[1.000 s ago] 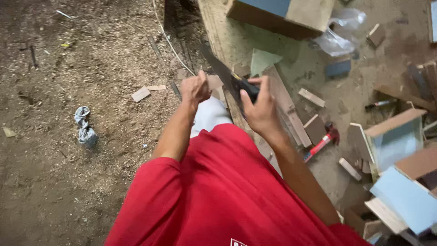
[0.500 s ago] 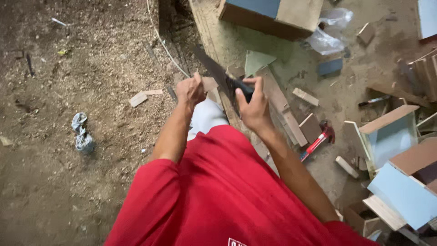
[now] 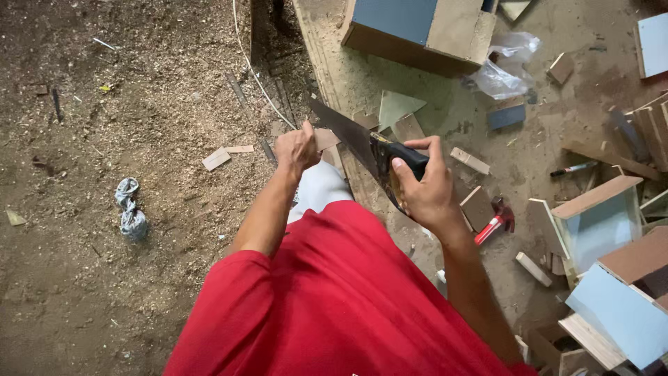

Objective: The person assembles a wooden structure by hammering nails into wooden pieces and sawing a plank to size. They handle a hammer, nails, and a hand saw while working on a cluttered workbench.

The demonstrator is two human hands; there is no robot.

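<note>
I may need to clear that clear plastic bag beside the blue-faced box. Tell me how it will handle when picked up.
The plastic bag looks crumpled and thin, so it would probably be floppy and sag from wherever it is pinched. It appears very light and likely to drift or slide if pushed. It lies against the box on the dusty floor, so sawdust may cling to it.

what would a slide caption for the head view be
Right hand grips a handsaw across a wood piece steadied by the left hand.

Dark-bladed hand saw point(image 3: 351, 136): one
Red-handled hammer point(image 3: 495, 221): one
Crumpled grey rag point(image 3: 129, 207): one
Clear plastic bag point(image 3: 504, 66): one
Marker pen point(image 3: 572, 168): one
</note>
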